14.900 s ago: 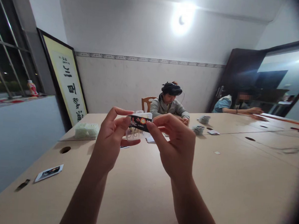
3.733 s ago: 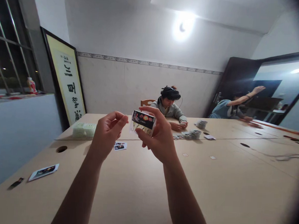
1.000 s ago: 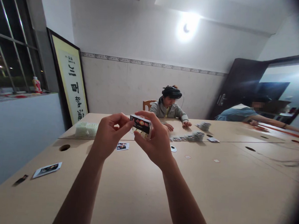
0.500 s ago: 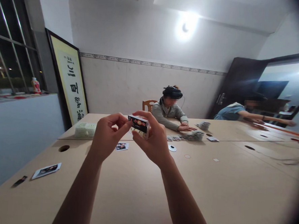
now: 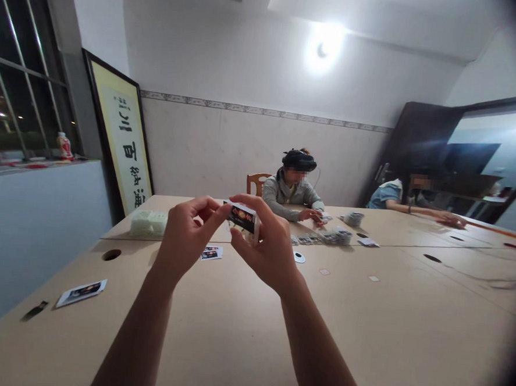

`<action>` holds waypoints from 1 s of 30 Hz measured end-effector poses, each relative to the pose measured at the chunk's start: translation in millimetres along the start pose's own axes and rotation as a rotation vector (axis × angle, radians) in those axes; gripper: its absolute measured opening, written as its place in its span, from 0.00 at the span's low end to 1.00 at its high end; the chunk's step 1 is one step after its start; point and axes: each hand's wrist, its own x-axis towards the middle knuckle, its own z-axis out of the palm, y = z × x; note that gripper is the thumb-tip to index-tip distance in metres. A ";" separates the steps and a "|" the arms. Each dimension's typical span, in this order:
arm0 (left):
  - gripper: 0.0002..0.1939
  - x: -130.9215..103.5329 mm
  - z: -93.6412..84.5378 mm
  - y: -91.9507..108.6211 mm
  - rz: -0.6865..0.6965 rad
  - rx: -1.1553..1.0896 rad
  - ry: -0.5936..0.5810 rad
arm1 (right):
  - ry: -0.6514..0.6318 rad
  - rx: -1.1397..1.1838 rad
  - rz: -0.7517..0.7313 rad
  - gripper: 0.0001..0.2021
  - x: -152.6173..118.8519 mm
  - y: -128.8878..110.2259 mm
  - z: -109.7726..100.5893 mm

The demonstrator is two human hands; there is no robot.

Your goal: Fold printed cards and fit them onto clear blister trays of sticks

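Note:
Above the table, in front of me, both hands are raised around a small box (image 5: 244,219) with a black printed label and orange lettering; its lower part looks pale or clear. My right hand (image 5: 272,243) grips it from the right, fingers over the top and thumb underneath. At the box's left upper corner, my left hand (image 5: 184,229) closes thumb and fingertips in a pinch. Just below the hands, printed cards (image 5: 212,253) lie on the table. Another stack of printed cards (image 5: 81,293) sits to the left, with a small dark strip (image 5: 36,310) beside it.
A pale greenish bundle (image 5: 147,225) stands at the table's far left. Opposite, a person (image 5: 291,189) handles a small item near piled packs (image 5: 338,236). Another person (image 5: 393,195) reaches across at right. A white oval piece (image 5: 298,257) and a cable hole (image 5: 111,255) are nearby.
The box has tilted slightly in my hands, its label turning down to the right. The person opposite has lifted a small item; the person at right has drawn the outstretched arm back.

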 end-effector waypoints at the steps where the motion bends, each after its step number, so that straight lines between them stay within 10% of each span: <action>1: 0.17 0.4 -0.7 -0.1 -0.008 -0.019 -0.012 | -0.003 -0.008 -0.006 0.20 -0.1 0.2 -0.1; 30: 0.09 -0.5 9.4 3.3 0.165 0.161 0.106 | 0.059 0.139 0.116 0.19 4.2 7.1 8.7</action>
